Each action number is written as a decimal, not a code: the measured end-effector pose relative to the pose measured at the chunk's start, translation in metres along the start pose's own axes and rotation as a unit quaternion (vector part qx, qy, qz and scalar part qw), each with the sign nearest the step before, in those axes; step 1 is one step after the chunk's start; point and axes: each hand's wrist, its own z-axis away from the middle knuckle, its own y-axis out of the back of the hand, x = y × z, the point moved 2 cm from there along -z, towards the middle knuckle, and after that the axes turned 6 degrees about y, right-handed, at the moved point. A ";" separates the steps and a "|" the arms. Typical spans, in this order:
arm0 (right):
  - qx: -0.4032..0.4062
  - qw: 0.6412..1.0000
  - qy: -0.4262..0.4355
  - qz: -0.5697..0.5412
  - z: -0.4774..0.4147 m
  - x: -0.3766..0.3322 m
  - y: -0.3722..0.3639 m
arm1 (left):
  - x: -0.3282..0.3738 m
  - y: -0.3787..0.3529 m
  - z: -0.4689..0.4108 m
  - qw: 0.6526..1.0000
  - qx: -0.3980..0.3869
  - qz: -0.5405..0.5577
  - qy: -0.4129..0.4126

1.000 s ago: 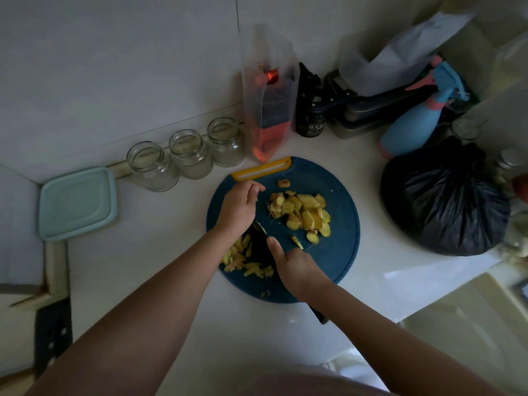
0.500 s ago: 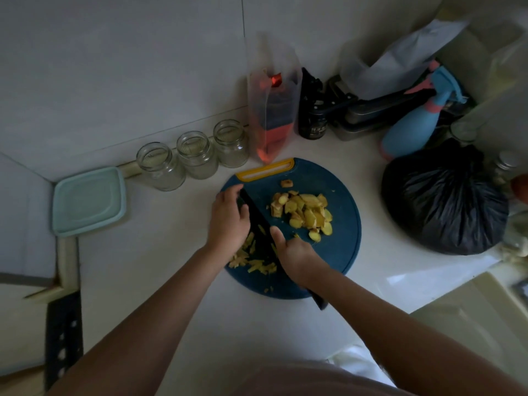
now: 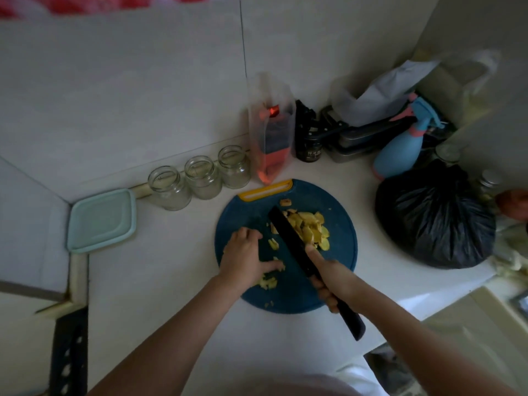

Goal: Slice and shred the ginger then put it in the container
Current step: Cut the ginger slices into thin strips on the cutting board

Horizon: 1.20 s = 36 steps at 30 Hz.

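Dim, underexposed kitchen scene, colours muted and grey-blue. Soft daylight seems to come from about four o'clock, where the counter edge (image 3: 423, 298) shines palest. Shadows are faint and diffuse. The wide lens bends the wall tile lines (image 3: 244, 38) toward the edges. Slight softness smears the black bag (image 3: 434, 218) at three o'clock.

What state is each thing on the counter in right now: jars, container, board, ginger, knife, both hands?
Three glass jars: upright, lidless, look empty.
Teal container: lid on, no ginger in it.
Cutting board: flat, holding all the ginger.
Ginger slices: piled right of blade.
Ginger shreds: scattered by left hand.
Knife: blade angled across board.
Right hand: grip closed on knife handle.
Left hand: flat on shreds.
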 end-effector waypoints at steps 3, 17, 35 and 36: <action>0.000 0.999 0.022 -0.030 0.008 -0.002 0.013 | 0.008 -0.002 -0.002 1.000 0.005 -0.019 0.000; 0.037 0.998 0.034 -0.032 0.024 0.015 0.026 | 0.001 -0.008 0.009 0.982 0.086 -0.011 -0.165; 0.037 0.998 0.031 -0.032 0.022 0.023 0.017 | 0.030 -0.017 -0.012 0.992 0.066 -0.045 -0.100; 0.037 0.998 0.031 -0.034 0.021 0.023 0.017 | 0.031 -0.018 -0.011 0.991 0.073 -0.051 -0.100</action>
